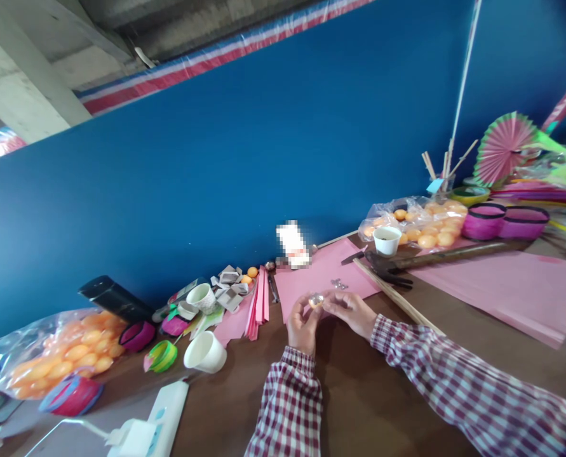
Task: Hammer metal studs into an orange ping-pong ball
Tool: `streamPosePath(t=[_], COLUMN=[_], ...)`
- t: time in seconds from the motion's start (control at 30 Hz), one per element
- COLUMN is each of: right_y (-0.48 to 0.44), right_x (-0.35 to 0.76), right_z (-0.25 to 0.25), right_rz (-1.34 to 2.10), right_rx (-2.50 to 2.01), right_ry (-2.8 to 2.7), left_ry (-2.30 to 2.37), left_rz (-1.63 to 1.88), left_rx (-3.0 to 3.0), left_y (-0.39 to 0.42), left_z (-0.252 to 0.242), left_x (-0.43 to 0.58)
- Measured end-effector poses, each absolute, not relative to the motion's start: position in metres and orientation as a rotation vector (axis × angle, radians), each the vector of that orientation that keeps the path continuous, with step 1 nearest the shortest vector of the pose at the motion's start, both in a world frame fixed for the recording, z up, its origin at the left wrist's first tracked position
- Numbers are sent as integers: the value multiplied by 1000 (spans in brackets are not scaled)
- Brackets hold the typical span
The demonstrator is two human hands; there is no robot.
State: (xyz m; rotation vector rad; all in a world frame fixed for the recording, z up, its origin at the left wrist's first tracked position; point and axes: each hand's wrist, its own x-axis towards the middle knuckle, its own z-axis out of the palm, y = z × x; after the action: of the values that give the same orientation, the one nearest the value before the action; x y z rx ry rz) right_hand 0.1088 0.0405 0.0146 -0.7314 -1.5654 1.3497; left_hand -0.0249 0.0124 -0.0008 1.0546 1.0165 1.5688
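Observation:
Between the fingers of my left hand (304, 327) is a small, round orange piece (316, 301) with a shiny silvery top, perhaps part of an orange ball. My right hand (352, 311) meets it from the other side, thumb and forefinger closed at its edge. Whether the right fingers grip the piece or something tiny beside it is too small to tell. Just beyond my hands, small shiny metallic bits (339, 284) lie on a pink paper sheet (296, 285).
On the right are a wooden stick (401, 298), a hammer (435, 257), a bag of orange balls (425, 222) and a white cup (387, 240). White cups (205, 352), folded pink strips (258, 304), another ball bag (73, 349) and a power strip (166, 412) stand left. A blue partition (244, 158) rises behind.

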Motion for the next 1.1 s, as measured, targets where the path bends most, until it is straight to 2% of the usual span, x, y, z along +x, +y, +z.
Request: streamPosePath(t=[1.1], right_y=[39], right_x=[109], right_z=[17], right_rz=[1361], right_rx=[-716], right_ry=[-1577], left_ry=[1045], left_rz=[1570], left_rx=[1047], left_y=[11], left_z=[4], left_x=[-23])
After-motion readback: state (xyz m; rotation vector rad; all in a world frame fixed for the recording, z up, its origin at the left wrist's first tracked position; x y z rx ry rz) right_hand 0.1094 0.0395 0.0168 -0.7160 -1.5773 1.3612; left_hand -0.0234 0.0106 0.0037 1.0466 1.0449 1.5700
